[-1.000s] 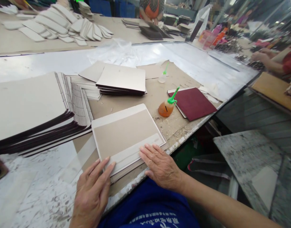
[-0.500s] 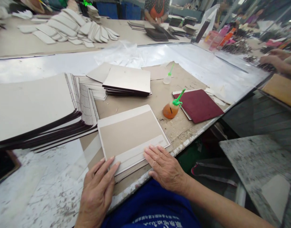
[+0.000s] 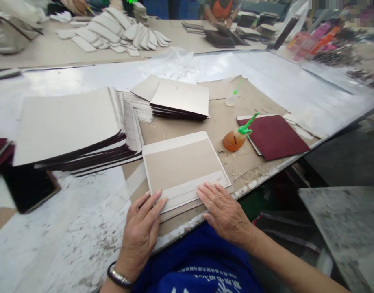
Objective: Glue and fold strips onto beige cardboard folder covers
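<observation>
Before me lies a flat, rectangular panel (image 3: 181,162), beige in the middle with white bands along its far and near edges, on top of other thin sheets. Fingers of my left hand (image 3: 142,224) rest stretched out on its near left corner. My right hand (image 3: 222,209) lies flat over its near edge, toward the right, fingers extended. Neither hand grips anything. Right of the panel stands a bottle of orange liquid (image 3: 234,141) with a green nozzle. Beyond it lies a dark red panel (image 3: 275,136) at the table edge.
A large stack of pale, dark-edged panels (image 3: 68,118) stands at left, with a smaller stack (image 3: 181,97) behind. A phone (image 3: 30,189) lies at left. Farther back are a clear bottle (image 3: 231,99), plastic film (image 3: 175,63) and white padded pieces (image 3: 107,30). A person's hands (image 3: 225,22) work across the table.
The view has turned left, so everything sits farther right in the picture, and the phone and my left wristband now show. Both hands remain on the panel in nearly the same places.
</observation>
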Demonstrator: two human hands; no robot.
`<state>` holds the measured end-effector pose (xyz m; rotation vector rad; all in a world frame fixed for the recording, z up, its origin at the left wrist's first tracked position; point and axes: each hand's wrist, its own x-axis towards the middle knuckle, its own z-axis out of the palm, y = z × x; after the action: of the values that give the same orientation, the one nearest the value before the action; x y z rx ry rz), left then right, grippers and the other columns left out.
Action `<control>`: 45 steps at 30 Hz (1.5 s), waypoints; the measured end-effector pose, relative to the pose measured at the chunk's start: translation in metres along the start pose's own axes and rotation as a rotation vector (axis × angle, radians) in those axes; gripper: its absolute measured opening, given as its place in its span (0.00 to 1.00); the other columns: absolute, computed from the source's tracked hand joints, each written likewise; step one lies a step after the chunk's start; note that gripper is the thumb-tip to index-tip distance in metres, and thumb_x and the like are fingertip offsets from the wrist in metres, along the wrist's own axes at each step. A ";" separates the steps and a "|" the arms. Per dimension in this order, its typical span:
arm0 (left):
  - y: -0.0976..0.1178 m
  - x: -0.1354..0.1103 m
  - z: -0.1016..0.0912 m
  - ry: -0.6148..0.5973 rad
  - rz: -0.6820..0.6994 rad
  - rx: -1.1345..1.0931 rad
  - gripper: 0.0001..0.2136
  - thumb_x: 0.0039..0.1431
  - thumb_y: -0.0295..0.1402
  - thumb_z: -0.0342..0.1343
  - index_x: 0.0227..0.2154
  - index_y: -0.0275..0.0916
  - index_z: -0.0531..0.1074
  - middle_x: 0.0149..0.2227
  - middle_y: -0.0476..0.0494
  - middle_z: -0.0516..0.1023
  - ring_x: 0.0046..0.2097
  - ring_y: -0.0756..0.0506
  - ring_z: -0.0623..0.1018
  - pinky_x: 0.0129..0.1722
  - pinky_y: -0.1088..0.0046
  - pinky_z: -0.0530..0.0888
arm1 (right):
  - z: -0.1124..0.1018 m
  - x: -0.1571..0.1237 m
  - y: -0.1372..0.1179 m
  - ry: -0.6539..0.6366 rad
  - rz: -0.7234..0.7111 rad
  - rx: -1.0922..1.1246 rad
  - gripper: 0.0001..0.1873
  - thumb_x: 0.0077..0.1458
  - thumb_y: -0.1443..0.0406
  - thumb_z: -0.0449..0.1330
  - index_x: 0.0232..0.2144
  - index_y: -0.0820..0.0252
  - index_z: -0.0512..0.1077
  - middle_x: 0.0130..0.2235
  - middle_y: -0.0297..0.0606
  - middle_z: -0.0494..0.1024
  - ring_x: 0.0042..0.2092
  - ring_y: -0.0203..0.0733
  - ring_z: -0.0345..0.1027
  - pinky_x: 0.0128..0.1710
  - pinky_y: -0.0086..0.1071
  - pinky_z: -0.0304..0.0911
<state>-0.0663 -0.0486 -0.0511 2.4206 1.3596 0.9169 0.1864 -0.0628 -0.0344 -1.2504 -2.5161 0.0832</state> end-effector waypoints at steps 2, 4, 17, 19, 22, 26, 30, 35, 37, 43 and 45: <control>0.004 -0.001 -0.003 0.012 -0.033 -0.054 0.20 0.57 0.21 0.47 0.52 0.43 0.63 0.52 0.42 0.69 0.55 0.44 0.65 0.52 0.61 0.66 | -0.005 0.001 0.003 0.046 0.045 0.059 0.27 0.58 0.67 0.49 0.59 0.68 0.53 0.57 0.50 0.62 0.61 0.48 0.48 0.58 0.48 0.52; 0.007 -0.002 -0.006 0.049 -0.122 -0.125 0.19 0.58 0.22 0.46 0.52 0.41 0.63 0.53 0.41 0.67 0.55 0.45 0.65 0.54 0.63 0.65 | -0.009 0.002 0.010 0.140 0.129 0.101 0.27 0.58 0.69 0.49 0.59 0.66 0.53 0.57 0.51 0.63 0.60 0.49 0.51 0.57 0.48 0.53; 0.016 0.024 -0.021 -0.127 -0.933 -0.380 0.22 0.53 0.51 0.45 0.36 0.40 0.73 0.22 0.49 0.72 0.26 0.45 0.73 0.28 0.70 0.69 | -0.029 0.012 0.053 0.033 0.581 0.172 0.15 0.58 0.66 0.47 0.43 0.63 0.70 0.41 0.46 0.75 0.44 0.45 0.68 0.45 0.39 0.63; 0.014 0.026 -0.021 -0.154 -0.920 -0.369 0.22 0.52 0.52 0.44 0.33 0.40 0.73 0.20 0.50 0.70 0.26 0.45 0.72 0.28 0.70 0.68 | -0.030 0.014 0.053 0.035 0.596 0.162 0.16 0.58 0.66 0.47 0.43 0.63 0.71 0.41 0.46 0.75 0.44 0.45 0.67 0.45 0.39 0.63; 0.013 0.027 -0.023 -0.137 -0.893 -0.340 0.21 0.51 0.52 0.44 0.30 0.41 0.73 0.21 0.50 0.70 0.27 0.45 0.71 0.28 0.71 0.66 | -0.032 0.018 0.054 0.048 0.622 0.216 0.15 0.57 0.66 0.48 0.41 0.61 0.72 0.40 0.44 0.76 0.43 0.44 0.68 0.45 0.38 0.62; 0.016 0.031 -0.024 -0.093 -0.908 -0.355 0.20 0.49 0.52 0.47 0.30 0.40 0.72 0.20 0.51 0.69 0.26 0.46 0.70 0.26 0.72 0.65 | -0.038 0.023 0.055 0.024 0.705 0.427 0.16 0.56 0.66 0.47 0.39 0.61 0.74 0.40 0.40 0.77 0.44 0.43 0.68 0.45 0.36 0.62; 0.017 0.034 -0.019 -0.052 -0.992 -0.538 0.19 0.44 0.51 0.54 0.27 0.39 0.69 0.18 0.53 0.66 0.21 0.50 0.65 0.21 0.76 0.61 | -0.040 0.024 0.054 0.036 0.759 0.521 0.17 0.55 0.65 0.47 0.39 0.63 0.74 0.41 0.41 0.77 0.45 0.44 0.68 0.46 0.37 0.60; 0.016 0.033 -0.014 -0.021 -1.032 -0.658 0.19 0.43 0.51 0.57 0.24 0.38 0.67 0.17 0.54 0.64 0.21 0.52 0.61 0.20 0.78 0.58 | -0.040 0.024 0.053 0.082 0.798 0.583 0.15 0.54 0.64 0.49 0.37 0.63 0.73 0.40 0.41 0.77 0.44 0.44 0.68 0.45 0.37 0.60; 0.016 0.032 -0.014 -0.030 -1.039 -0.688 0.19 0.43 0.52 0.57 0.23 0.38 0.66 0.16 0.55 0.62 0.21 0.52 0.60 0.20 0.78 0.57 | -0.039 0.025 0.053 0.123 0.866 0.659 0.13 0.53 0.64 0.50 0.35 0.64 0.72 0.37 0.40 0.76 0.41 0.43 0.68 0.44 0.36 0.60; 0.015 0.033 -0.015 -0.065 -1.151 -0.741 0.21 0.42 0.54 0.57 0.27 0.38 0.66 0.15 0.56 0.61 0.20 0.53 0.59 0.19 0.80 0.57 | -0.036 0.028 0.053 0.240 1.078 0.975 0.09 0.48 0.62 0.57 0.31 0.62 0.66 0.28 0.32 0.71 0.31 0.35 0.65 0.30 0.28 0.59; 0.014 0.033 -0.015 -0.079 -1.190 -0.776 0.22 0.40 0.54 0.58 0.26 0.38 0.66 0.16 0.56 0.62 0.20 0.53 0.59 0.18 0.80 0.57 | -0.037 0.029 0.053 0.249 1.120 1.051 0.10 0.48 0.61 0.57 0.33 0.61 0.65 0.26 0.29 0.69 0.27 0.32 0.63 0.26 0.25 0.58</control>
<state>-0.0532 -0.0301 -0.0192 0.8087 1.6124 0.7335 0.2223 -0.0104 -0.0025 -1.7220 -0.9439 1.1917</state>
